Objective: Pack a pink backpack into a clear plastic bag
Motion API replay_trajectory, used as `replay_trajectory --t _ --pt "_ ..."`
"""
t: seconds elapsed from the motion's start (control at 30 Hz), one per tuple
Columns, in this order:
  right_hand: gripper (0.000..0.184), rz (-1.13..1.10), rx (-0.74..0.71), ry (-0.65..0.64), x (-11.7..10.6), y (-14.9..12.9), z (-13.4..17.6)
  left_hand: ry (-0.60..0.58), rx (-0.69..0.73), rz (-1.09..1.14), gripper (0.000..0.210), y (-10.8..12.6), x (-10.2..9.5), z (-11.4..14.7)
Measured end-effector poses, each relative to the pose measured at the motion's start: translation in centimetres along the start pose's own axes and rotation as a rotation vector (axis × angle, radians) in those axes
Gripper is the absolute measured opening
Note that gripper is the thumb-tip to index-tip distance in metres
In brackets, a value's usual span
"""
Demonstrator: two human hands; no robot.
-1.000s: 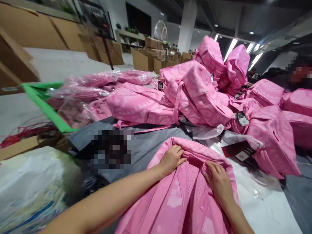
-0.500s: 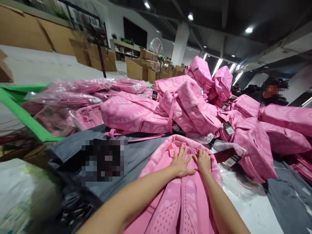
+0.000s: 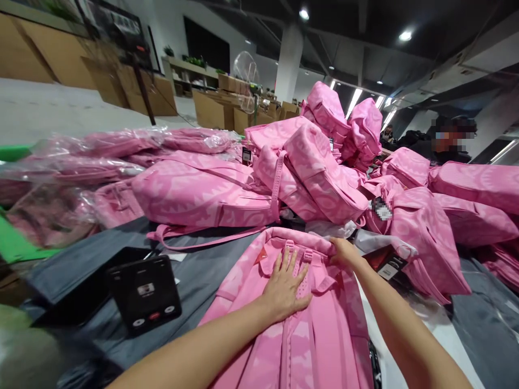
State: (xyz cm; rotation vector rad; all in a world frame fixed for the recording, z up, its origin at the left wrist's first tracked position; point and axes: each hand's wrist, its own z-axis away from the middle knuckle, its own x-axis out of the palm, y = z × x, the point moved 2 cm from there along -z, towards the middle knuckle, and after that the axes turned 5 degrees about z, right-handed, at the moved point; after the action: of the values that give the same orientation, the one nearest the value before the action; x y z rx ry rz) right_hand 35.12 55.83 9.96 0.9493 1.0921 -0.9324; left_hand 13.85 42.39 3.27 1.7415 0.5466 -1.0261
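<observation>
A pink patterned backpack (image 3: pixel 243 292) lies in front of me, strap side up, its top end pointing away. My left hand (image 3: pixel 284 286) rests flat on the back panel and straps, fingers spread, just below the strap buckles. At the upper right corner of the backpack, my right hand (image 3: pixel 344 252) grips the edge; its fingertips curl out of sight. Right of that hand lies a dark hang tag (image 3: pixel 387 265) with a white label, beside another pink backpack (image 3: pixel 424 237).
More pink backpacks (image 3: pixel 203 192) are heaped behind, some in clear plastic bags (image 3: pixel 73 167) at the left. A phone (image 3: pixel 144 294) stands propped on the grey cloth (image 3: pixel 194 275). Cardboard boxes (image 3: pixel 213 111) stand farther back. Another person (image 3: pixel 446 140) is at the far right.
My right hand has moved from the straps to the upper right edge of the backpack. My left hand stays spread on the back panel. The camera view has shifted right.
</observation>
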Motion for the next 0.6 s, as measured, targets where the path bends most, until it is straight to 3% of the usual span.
replay_trajectory --t 0.13,0.23,0.33,0.47,0.6 --pt "0.041 0.085 0.085 -0.079 0.0 -0.4 -1.6 -0.043 -0.024 0.027 0.085 -0.6 0.0 -2.3" --pt "0.040 0.128 0.031 -0.079 -1.5 -0.9 -0.8 -0.019 -0.059 0.076 0.087 -0.7 0.0 -2.3" --pt "0.035 0.138 0.013 -0.037 -2.2 -1.1 -0.3 -0.001 -0.040 0.108 0.090 -0.8 0.4 -2.0" --pt "0.032 0.113 0.150 0.046 -1.5 -1.4 -0.7 0.039 -0.046 0.084 0.091 -0.9 0.4 -3.1" --pt "0.035 0.113 0.222 0.152 -1.7 -2.8 1.4 0.122 -0.060 0.067 0.068 -0.6 -0.5 -4.3"
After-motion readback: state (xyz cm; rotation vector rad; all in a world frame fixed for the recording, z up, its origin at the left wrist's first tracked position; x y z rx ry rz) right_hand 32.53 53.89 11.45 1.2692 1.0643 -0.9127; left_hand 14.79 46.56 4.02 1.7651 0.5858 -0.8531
